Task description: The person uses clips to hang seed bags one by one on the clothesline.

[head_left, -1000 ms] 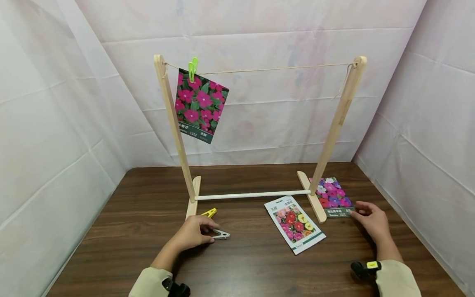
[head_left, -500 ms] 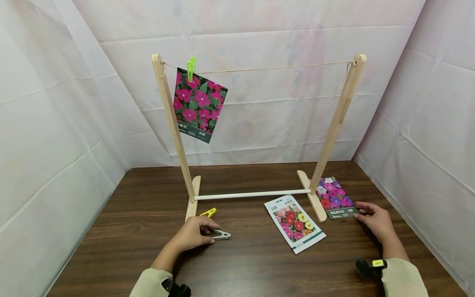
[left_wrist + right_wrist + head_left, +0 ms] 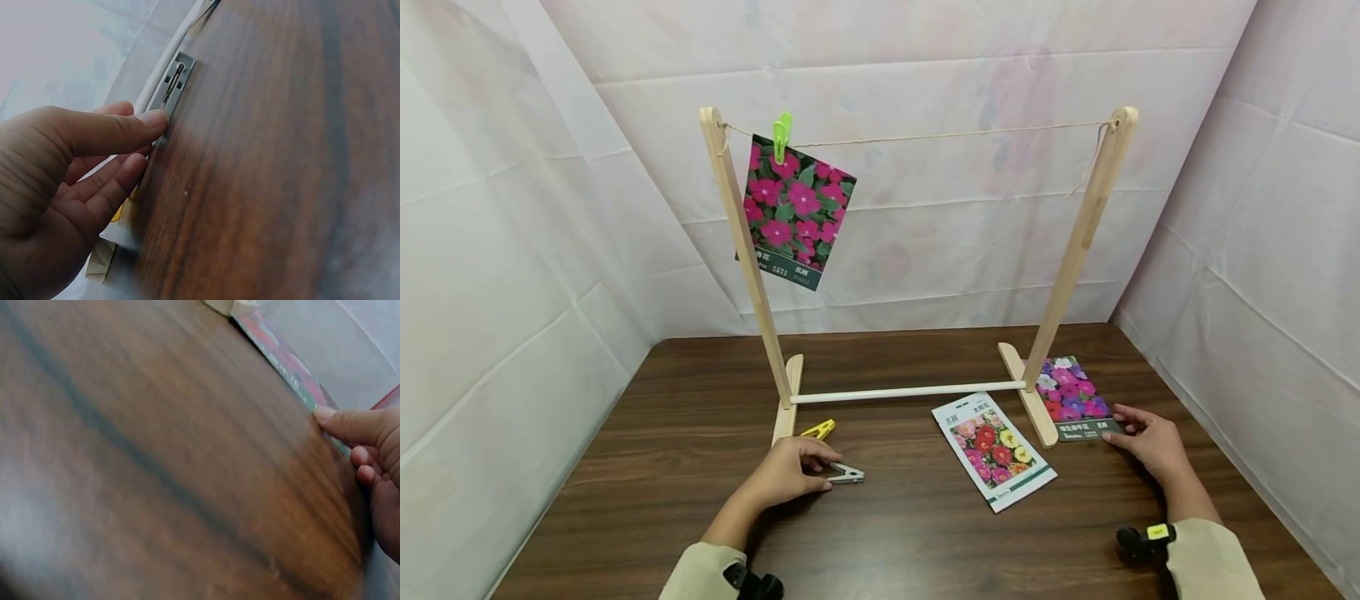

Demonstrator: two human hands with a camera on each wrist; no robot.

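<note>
Your right hand (image 3: 1150,440) only touches the thin, floppy seed packet (image 3: 1072,398) at its near corner with loose fingers, while your left hand (image 3: 786,471) pinches the light, springy grey clip (image 3: 847,474) by its tail.

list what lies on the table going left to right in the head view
left hand → yellow clip → grey clip → white seed packet → dark seed packet → right hand

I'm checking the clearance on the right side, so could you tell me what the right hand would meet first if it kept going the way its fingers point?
The right hand points left and already touches the purple-flower seed packet; beyond it probably comes the rack's right foot.
</note>
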